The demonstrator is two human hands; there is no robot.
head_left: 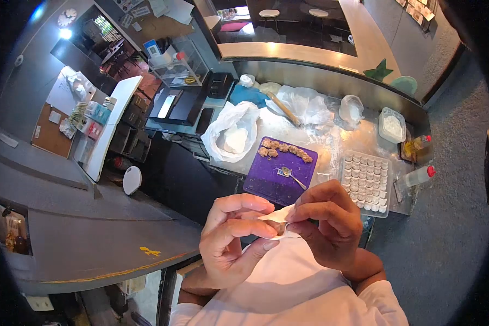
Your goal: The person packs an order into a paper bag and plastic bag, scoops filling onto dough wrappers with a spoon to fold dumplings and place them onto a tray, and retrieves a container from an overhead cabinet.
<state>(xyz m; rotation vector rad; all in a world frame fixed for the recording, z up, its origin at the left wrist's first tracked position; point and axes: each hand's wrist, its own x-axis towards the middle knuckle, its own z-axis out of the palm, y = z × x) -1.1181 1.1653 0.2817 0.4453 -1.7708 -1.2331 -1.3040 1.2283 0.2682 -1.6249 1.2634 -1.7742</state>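
Note:
Close in front of my chest, a thin pale dough wrapper [281, 215] is held up between my two hands, partly folded around a brown filling [279, 228]. My left hand [225, 236] pinches its left side with fingers curled and thumb below. On the opposite edge, my right hand [328, 225] presses the dough between thumb and fingertips. Beyond the hands, a purple cutting board [263, 182] bears several brown lumps of filling [283, 148] along its far side. A metal spoon [294, 177] lies on the board.
Right of the board sits a tray of small white pieces [358, 185] in rows. Behind are a rolling pin [283, 108], a plastic bag with white dough [206, 133], a tub of white powder [392, 126] and a red-capped bottle [419, 175]. A counter edge [119, 274] runs at left.

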